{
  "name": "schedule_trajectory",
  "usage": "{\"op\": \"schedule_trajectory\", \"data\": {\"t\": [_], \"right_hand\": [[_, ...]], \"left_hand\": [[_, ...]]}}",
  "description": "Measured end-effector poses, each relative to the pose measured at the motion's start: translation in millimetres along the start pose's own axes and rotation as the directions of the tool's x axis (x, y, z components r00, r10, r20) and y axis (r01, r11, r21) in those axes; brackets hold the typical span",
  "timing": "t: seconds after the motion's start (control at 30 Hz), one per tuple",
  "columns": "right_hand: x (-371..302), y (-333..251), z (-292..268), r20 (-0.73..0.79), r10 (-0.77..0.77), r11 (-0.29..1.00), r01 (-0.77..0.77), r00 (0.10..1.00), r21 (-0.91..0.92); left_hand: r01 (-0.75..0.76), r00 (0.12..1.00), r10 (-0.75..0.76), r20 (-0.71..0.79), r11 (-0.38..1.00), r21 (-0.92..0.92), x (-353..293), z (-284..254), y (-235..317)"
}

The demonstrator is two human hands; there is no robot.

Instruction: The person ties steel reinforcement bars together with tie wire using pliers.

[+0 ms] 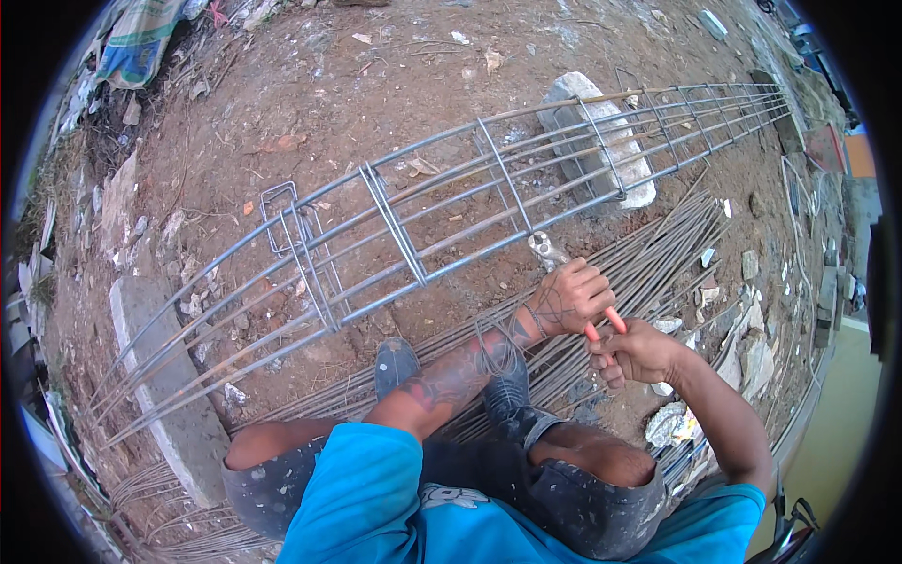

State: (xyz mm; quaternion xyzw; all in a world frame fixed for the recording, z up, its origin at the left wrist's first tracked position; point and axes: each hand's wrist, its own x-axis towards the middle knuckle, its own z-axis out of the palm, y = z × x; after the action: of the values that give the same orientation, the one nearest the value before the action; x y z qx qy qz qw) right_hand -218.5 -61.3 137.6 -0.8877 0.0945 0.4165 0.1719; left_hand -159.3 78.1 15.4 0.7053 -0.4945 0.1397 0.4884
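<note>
A long rebar cage (413, 263) of parallel bars and square stirrups lies slantwise before me. A pair of pincers with orange handles (609, 325) has its metal head (541, 244) at the cage's near bar, by a stirrup corner. My right hand (634, 352) is closed round the handles. My left hand (575, 296) is closed over the middle of the pincers; whether it grips the tool or wire is hidden. Thin tie wire (503, 348) hangs in loops over my left wrist and forearm.
Concrete blocks prop the cage: one under the left end (169, 376), one toward the right (587, 141). A heap of loose thin steel rods (648, 244) lies between my boots (507, 399) and the cage. Rubble (752, 348) is scattered at right, a sack (141, 42) at upper left.
</note>
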Motion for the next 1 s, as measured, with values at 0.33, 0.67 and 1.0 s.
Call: {"op": "schedule_trajectory", "data": {"t": [0.33,0.67,1.0], "right_hand": [[-5.9,-8.4,-1.5,-0.276,-0.227,0.916,0.108,0.934,-0.387],[-1.1,13.3,10.8,-0.317,-0.235,0.934,0.122,0.919,-0.337],[-12.7,3.1,0.9,-0.162,0.052,0.972,-0.013,0.985,0.235]], "left_hand": [[0.421,0.871,-0.449,0.201,0.891,0.166,25.1,7.7,32.9],[0.529,0.834,-0.544,-0.09,0.745,0.406,20.6,10.0,89.0],[0.268,0.945,-0.296,0.136,0.944,0.195,4.3,13.2,20.2]]}}
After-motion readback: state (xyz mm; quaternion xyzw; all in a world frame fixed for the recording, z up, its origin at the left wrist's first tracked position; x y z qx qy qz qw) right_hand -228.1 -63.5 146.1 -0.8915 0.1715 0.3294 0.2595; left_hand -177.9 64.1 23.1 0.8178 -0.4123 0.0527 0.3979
